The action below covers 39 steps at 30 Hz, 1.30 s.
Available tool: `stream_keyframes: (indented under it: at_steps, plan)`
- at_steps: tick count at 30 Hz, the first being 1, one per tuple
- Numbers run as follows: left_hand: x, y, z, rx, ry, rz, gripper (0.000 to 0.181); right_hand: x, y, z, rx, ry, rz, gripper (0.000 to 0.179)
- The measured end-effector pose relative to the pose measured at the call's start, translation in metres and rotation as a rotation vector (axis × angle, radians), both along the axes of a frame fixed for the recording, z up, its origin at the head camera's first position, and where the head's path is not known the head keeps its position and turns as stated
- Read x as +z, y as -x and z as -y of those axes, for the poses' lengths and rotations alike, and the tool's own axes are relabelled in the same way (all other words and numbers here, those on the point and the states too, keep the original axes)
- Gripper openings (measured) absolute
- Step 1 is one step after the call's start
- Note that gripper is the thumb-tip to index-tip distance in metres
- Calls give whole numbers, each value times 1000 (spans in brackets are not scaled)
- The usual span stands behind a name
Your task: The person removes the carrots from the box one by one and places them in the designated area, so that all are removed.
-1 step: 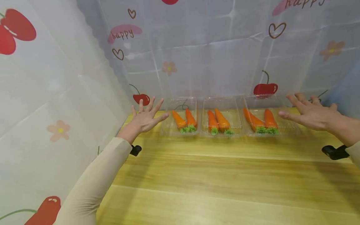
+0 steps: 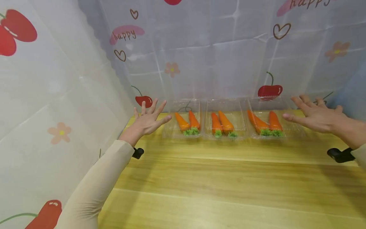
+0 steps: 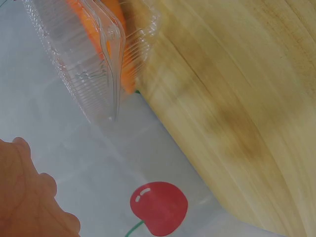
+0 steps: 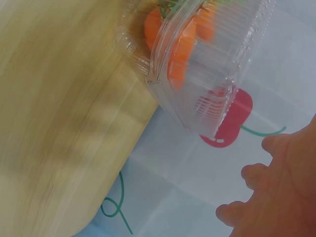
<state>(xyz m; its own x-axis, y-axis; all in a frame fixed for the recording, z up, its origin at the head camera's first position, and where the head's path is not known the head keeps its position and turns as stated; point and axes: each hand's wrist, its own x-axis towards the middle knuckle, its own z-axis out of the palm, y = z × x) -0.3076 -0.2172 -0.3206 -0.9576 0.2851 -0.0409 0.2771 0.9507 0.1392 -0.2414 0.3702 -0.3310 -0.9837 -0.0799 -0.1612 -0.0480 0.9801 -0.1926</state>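
The beige left sleeve (image 2: 95, 181) is slanting forward, nearest. Farther on, the left hand (image 2: 146, 121) and right hand (image 2: 321, 117) are hovering backs up, released, fingers splayed. Between them, three clear boxes (image 2: 239, 121) are sitting open on the wooden table (image 2: 223, 181), each holding two carrots (image 2: 225, 121). A printed cloth (image 2: 200, 60) is hanging behind.

Right sleeve (image 2: 361, 156): cut off
Left box (image 3: 112, 64): cut off, left wrist view
Far right stem (image 2: 328, 95): seemingly part-hidden by right hand (image 2: 321, 118)
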Motion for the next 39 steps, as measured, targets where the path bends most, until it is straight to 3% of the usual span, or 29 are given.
stream_keyframes:
  at_steps: [13, 25, 35, 39]
  plan:
    - [2, 4, 9, 6, -13, -18, 85, 7, 3, 2, -17, 10, -44, 106]
    - [-14, 6, 23, 14, -161, 0, 87, 9, -10, 28, 31, 52, -76, 101]
    - [-23, -4, 16, -29, -261, -13, 82, 4, -11, 44, 79, 111, -108, 96]
    - [-27, -5, 11, -40, -340, 10, 81, 2, -11, 52, 97, 126, -138, 94]
